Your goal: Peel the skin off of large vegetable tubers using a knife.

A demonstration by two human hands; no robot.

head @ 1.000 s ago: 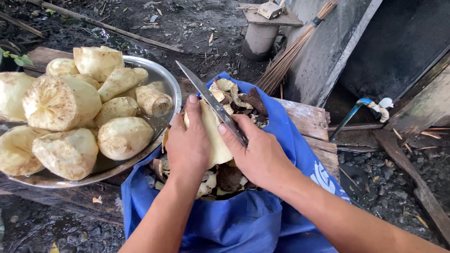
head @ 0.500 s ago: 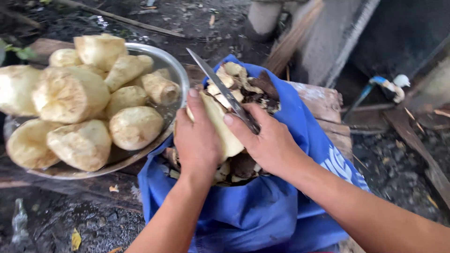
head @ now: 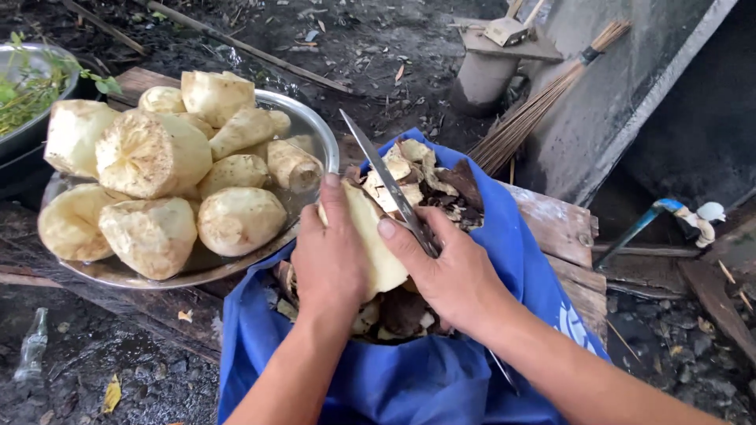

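Left hand (head: 329, 264) clamped on pale peeled root (head: 370, 240), held over blue bag (head: 409, 378) so peelings (head: 429, 185) drop inside. Right hand (head: 453, 271) closed on knife (head: 386, 179), blade against root. Finished roots piled in metal basin (head: 315, 138) alongside.

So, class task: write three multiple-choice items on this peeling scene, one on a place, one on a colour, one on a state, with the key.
1. Where do the peelings lie?
A. in the metal basin
B. on the blue sack
C. on the stool

2. What colour is the sack?
A. blue
B. green
C. red

3. How are the roots in the metal basin?
A. unpeeled and dark
B. peeled and pale
C. sliced thin

Key: 1 B, the scraps sit heaped on the sack below the hands. 2 A, the cloth is plainly blue. 3 B, the piled roots show pale bare flesh, whole. The left hand holds a root; the right hand holds the knife.
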